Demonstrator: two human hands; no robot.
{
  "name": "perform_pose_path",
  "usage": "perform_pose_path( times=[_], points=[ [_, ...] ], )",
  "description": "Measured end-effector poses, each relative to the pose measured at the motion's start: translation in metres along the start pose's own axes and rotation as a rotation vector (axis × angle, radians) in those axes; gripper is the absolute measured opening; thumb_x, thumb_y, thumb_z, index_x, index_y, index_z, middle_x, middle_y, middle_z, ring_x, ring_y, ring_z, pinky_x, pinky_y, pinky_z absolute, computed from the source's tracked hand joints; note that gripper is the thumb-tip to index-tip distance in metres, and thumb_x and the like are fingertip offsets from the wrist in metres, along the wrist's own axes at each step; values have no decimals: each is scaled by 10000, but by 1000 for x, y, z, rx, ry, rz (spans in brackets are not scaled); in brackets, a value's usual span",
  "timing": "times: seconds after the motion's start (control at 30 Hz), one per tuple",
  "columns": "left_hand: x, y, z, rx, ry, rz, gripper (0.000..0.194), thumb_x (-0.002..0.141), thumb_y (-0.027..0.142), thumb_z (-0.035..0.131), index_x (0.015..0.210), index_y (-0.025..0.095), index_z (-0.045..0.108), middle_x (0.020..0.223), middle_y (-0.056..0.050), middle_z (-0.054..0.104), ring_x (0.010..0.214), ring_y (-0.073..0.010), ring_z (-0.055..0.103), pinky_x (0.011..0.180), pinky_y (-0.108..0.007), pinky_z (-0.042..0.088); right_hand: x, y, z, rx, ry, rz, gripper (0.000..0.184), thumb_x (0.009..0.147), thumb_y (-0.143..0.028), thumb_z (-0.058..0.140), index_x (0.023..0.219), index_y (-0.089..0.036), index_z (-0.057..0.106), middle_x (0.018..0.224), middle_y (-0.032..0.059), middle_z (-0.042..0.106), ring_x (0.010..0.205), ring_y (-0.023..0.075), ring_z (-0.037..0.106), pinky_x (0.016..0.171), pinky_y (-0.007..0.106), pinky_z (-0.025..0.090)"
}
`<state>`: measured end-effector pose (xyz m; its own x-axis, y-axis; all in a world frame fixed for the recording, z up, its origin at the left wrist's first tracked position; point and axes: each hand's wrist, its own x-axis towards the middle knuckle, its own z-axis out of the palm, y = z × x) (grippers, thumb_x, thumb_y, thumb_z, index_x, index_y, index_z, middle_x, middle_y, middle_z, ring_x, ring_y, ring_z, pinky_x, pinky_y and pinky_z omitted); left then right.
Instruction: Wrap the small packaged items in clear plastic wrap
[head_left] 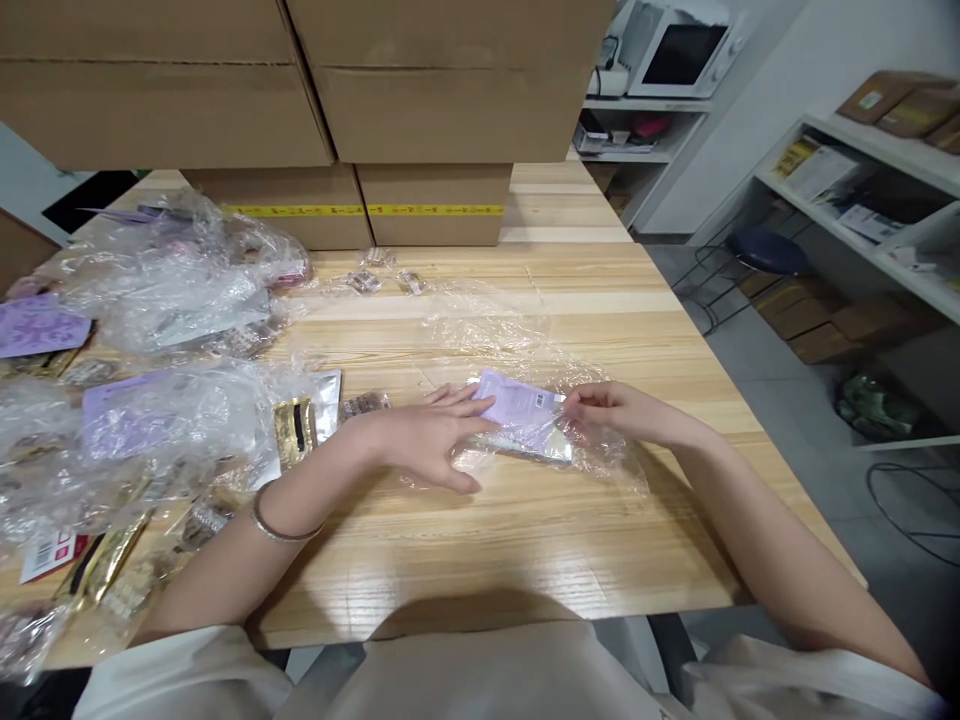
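The flat purple sachet with a small barcode (pixel 517 405) lies on the pale wood-grain worktop (pixel 480 560) between the hands, probably light, floppy and slippery, best taken by its edges. The right hand's fingers (pixel 592 400) pinch the crinkled clear plastic wrap (pixel 600 450) at its right end; the left hand's fingers (pixel 469 408) are spread and ungripping, touching its left edge.

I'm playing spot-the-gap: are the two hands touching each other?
Apart. The head view shows the purple packet lying between the left hand and the right hand.
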<state>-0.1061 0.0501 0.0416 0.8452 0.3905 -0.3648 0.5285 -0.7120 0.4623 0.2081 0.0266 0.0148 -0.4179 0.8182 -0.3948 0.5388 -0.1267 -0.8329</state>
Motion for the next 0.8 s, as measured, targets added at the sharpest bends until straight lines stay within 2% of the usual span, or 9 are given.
perform_pose_path(
  times=[0.17,0.27,0.33,0.43,0.5,0.57,0.63,0.73,0.8],
  points=[
    [-19,-16,-14,-17,97,-61,504,855,273,573,1358,249,568,1585,-59,401,1499,-282,282,1193,-434,264,3,14,-15,42,-41,28,283,786,-438,658,903,-185,700,862,46,719,777,181,660,745,347,532],
    [-17,-28,-22,-152,288,-202,325,935,337,454,1145,194,656,1222,-83,695,1171,-268,616,987,-384,470,3,17,-12,5,98,75,357,817,-504,613,977,-192,675,800,34,696,661,168,627,629,325,517],
    [-7,-33,-20,-186,408,-344,317,953,370,427,1072,177,648,994,-74,724,937,-248,666,844,-367,516,6,18,-8,-133,209,84,353,856,-506,558,994,-202,673,808,40,700,645,178,622,617,332,506],
    [11,-33,-3,29,660,-492,323,947,274,444,1189,124,595,1113,-160,679,1065,-307,619,912,-449,489,8,16,1,-507,455,93,322,906,-441,503,1005,-196,688,919,98,721,762,254,665,709,405,519],
    [22,-26,11,228,778,-354,384,942,201,444,1297,89,539,1320,-231,581,1269,-347,511,1046,-522,407,4,8,11,-776,685,47,346,939,-384,465,1077,-158,687,1024,172,706,875,325,672,785,482,511],
    [30,-16,23,308,681,-28,437,954,233,461,1370,106,498,1476,-220,470,1396,-329,404,1147,-515,324,-3,-3,24,-943,805,-121,372,962,-330,435,1168,-126,668,1120,212,687,1010,361,656,883,534,490],
    [35,-7,31,285,471,197,555,927,332,532,1435,125,448,1565,-191,380,1470,-325,309,1205,-499,257,-11,-13,40,-985,667,-353,413,956,-320,458,1284,-126,618,1246,196,668,1179,352,609,1021,544,450],
    [40,-6,37,234,278,128,745,850,296,591,1524,113,331,1631,-190,251,1523,-372,161,1230,-560,159,-12,-11,67,-977,350,-489,636,870,-283,536,1456,-50,458,1475,216,510,1382,369,460,1138,561,390],
    [42,-11,36,219,219,48,740,847,146,514,1552,133,291,1649,-153,220,1537,-344,117,1235,-550,155,-5,0,79,-992,291,-446,705,824,-188,519,1486,18,393,1539,258,393,1435,399,375,1144,579,389]
  ],
)
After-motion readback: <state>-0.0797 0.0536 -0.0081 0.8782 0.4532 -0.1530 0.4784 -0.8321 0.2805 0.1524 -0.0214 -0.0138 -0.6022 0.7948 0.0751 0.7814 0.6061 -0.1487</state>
